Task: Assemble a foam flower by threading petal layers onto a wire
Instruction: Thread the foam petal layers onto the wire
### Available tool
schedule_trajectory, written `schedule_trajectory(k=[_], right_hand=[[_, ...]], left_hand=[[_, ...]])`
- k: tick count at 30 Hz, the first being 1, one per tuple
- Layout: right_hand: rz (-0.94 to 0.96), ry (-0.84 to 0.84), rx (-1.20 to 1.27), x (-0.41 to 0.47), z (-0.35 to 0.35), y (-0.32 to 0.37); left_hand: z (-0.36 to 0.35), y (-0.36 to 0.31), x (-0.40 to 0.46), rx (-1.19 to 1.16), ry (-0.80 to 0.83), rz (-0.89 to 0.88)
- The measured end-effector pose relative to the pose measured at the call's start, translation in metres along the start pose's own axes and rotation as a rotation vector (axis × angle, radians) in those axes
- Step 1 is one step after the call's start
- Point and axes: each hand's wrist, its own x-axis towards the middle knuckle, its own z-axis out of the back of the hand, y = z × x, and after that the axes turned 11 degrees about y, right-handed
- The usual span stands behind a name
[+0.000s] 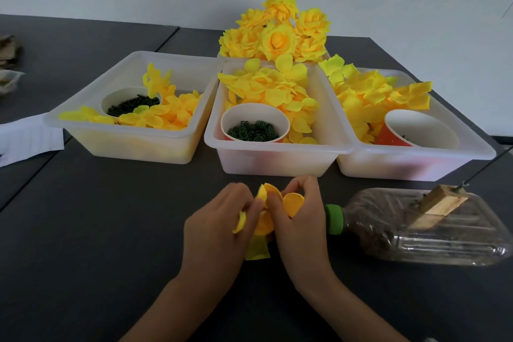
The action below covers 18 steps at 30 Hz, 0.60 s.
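I see my left hand [222, 219] and right hand [298, 216] pinched together on a bunch of yellow foam petals [265, 211], held just above the dark table [111, 230], near the middle tub [277, 155]; the wire I cannot tell.

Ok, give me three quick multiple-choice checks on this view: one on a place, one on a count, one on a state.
1. Where does the plastic bottle lie?
A. right of the hands
B. inside a tub
C. left of the hands

2. How many white tubs hold loose petals in the front row?
A. two
B. three
C. five

3. What is in the hands?
A. nothing
B. a cup
C. yellow petals

Answers: 1 A, its green cap sits beside the right hand. 2 B, three stand side by side. 3 C, the left hand and right hand pinch them together.
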Motion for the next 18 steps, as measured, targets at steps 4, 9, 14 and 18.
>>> schedule_trajectory(k=[4, 9, 14, 18], right_hand=[[-0.036, 0.050, 0.261, -0.008, -0.004, 0.003], [-0.551, 0.353, 0.796, -0.002, 0.001, 0.002], [-0.569, 0.561, 0.633, 0.002, 0.013, 0.007], [-0.181, 0.471, 0.067, 0.002, 0.017, 0.012]], left_hand=[[0.003, 0.002, 0.003, -0.273, -0.132, 0.161], [0.003, 0.000, 0.002, -0.291, -0.145, 0.128], [0.005, -0.001, 0.002, -0.299, -0.134, 0.145], [0.006, 0.000, 0.003, -0.315, -0.025, 0.149]])
